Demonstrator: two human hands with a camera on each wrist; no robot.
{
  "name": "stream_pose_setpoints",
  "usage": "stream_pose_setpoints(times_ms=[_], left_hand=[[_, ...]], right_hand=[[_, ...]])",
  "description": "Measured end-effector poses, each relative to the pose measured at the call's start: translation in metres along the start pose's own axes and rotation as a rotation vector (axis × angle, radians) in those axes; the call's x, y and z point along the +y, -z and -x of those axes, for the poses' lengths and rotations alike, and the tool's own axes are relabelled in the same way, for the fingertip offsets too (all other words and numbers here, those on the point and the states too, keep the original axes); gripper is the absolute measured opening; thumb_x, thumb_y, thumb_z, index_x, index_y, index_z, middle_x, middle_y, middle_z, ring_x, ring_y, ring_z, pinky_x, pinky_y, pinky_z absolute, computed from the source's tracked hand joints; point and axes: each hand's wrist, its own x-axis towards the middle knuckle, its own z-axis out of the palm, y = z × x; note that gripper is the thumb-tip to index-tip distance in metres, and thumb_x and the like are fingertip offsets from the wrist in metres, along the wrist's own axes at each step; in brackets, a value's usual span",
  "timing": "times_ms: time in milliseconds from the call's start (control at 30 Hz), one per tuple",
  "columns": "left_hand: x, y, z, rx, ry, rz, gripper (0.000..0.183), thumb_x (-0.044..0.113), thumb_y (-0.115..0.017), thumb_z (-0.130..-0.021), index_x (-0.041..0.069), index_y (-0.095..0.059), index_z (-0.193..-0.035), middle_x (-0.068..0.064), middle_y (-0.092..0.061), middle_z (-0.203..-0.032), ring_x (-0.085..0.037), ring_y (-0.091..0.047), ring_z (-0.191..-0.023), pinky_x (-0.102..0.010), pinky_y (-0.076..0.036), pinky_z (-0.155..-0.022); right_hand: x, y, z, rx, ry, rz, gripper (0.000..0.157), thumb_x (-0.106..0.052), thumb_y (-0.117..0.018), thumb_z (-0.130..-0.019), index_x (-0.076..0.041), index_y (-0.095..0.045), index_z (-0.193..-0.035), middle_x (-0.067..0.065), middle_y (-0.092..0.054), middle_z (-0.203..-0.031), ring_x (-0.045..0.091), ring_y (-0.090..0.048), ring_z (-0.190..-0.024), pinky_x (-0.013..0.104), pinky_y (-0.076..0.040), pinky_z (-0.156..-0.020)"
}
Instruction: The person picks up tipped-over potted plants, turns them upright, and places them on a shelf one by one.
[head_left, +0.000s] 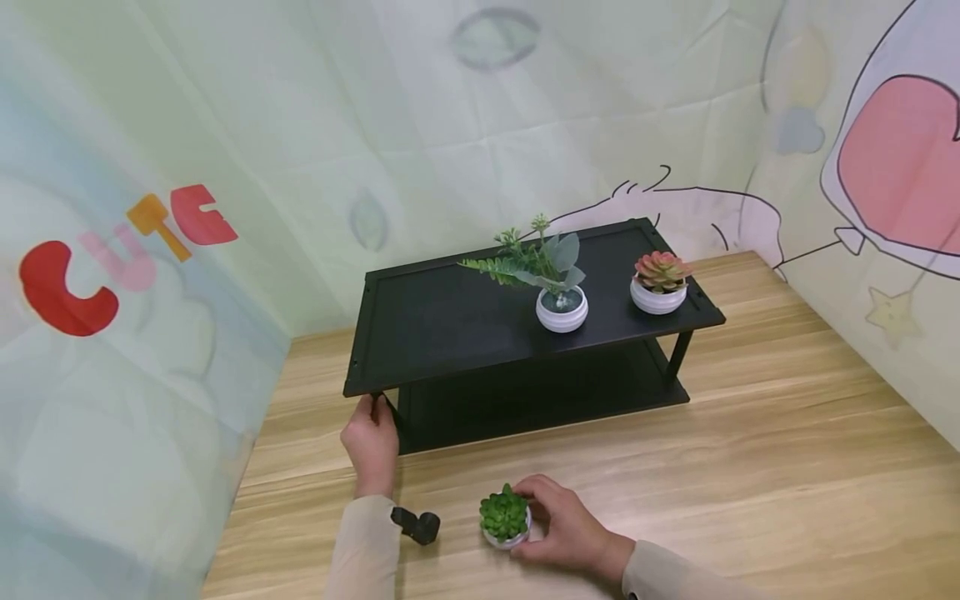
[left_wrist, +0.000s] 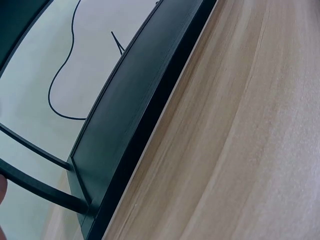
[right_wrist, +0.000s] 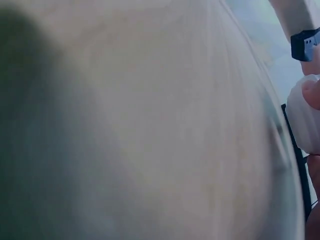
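In the head view, a black two-tier shelf (head_left: 442, 321) stands on the wooden table. My left hand (head_left: 371, 442) is at its front left corner, pinching the post just under the top board. The left wrist view shows that post (left_wrist: 42, 191) and the lower board (left_wrist: 125, 110), with a sliver of fingertip at the left edge. Nearer the front, my right hand (head_left: 562, 525) grips a small white pot with a green succulent (head_left: 504, 514), fingers and thumb around its right side. The white pot (right_wrist: 304, 120) shows at the right edge of the right wrist view.
On the top board are a white pot with a leafy plant (head_left: 561, 312) and one with a pink-green succulent (head_left: 660, 283). A black wrist camera (head_left: 418, 526) sticks out from my left sleeve. A printed cloth (head_left: 420, 125) hangs behind the wooden table (head_left: 787, 467).
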Motion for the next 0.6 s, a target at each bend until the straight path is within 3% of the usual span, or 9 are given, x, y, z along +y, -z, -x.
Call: stream_pose_setpoints(times_ms=[67, 300, 600], left_hand=[[0.0, 0.0, 0.0, 0.0, 0.0, 0.002, 0.017, 0.003, -0.056, -0.089, -0.004, -0.058, -0.074, -0.017, -0.057, -0.061, -0.024, -0.045, -0.053, -0.036, -0.037, -0.052], [0.0, 0.0, 0.0, -0.002, 0.001, -0.001, 0.017, 0.003, -0.056, -0.089, -0.004, -0.058, -0.074, -0.016, -0.057, -0.061, -0.023, -0.046, -0.053, -0.036, -0.037, -0.052], [-0.001, 0.0, 0.0, 0.0, 0.004, -0.006, 0.016, 0.002, -0.055, -0.089, -0.005, -0.058, -0.074, -0.016, -0.056, -0.061, -0.023, -0.045, -0.054, -0.035, -0.036, -0.052]], right_hand=[[-0.006, 0.004, -0.003, -0.009, -0.007, -0.007, 0.054, 0.006, -0.078, -0.059, 0.007, -0.051, -0.106, 0.016, -0.057, -0.103, 0.023, -0.06, -0.095, 0.029, -0.05, -0.082], [0.014, 0.005, -0.009, -0.047, -0.092, 0.027, 0.057, -0.007, -0.079, -0.063, -0.004, -0.052, -0.113, 0.006, -0.057, -0.109, 0.014, -0.056, -0.101, 0.023, -0.049, -0.083], [-0.008, 0.024, -0.034, -0.027, -0.165, -0.042, 0.055, -0.004, -0.079, -0.064, 0.0, -0.053, -0.113, 0.01, -0.055, -0.11, 0.02, -0.057, -0.102, 0.022, -0.049, -0.08]])
